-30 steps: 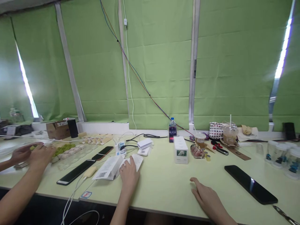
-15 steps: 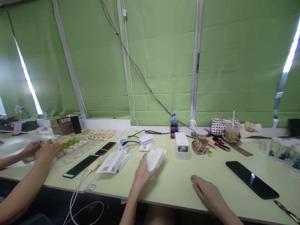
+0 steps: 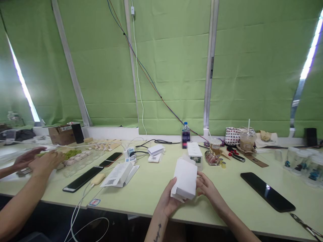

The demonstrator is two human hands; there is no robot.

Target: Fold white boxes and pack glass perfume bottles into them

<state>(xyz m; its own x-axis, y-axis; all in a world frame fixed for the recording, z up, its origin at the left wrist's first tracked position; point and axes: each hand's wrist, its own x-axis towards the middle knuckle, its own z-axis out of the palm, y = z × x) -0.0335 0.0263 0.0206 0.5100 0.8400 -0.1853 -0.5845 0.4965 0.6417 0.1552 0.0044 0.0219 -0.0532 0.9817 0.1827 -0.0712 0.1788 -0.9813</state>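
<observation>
A small white box [image 3: 185, 176] is held up over the front part of the pale table [image 3: 141, 191], with a flap sticking out at its lower end. My left hand [image 3: 169, 198] grips it from the left and below, thumb on its near side. At the box's right edge is my right hand [image 3: 208, 188], its fingers bent against the side and partly hidden. Just behind stands another white box [image 3: 194, 151] with a picture on its front. Flattened white cartons [image 3: 118, 174] lie to the left, and folded white papers [image 3: 155, 151] are farther back.
Phones [image 3: 83, 178] and a white cable [image 3: 75, 208] are at left, beside another person's hands [image 3: 46, 161] at a tray of green and pink pieces. A black phone [image 3: 267, 191], scissors [image 3: 306, 227], lidded cups [image 3: 299, 161] and a drink cup [image 3: 247, 141] are on the right.
The white box has moved right and opened out into a fuller shape, carried by my left hand. My right hand has come up from the table to its right side. The view has shifted slightly.
</observation>
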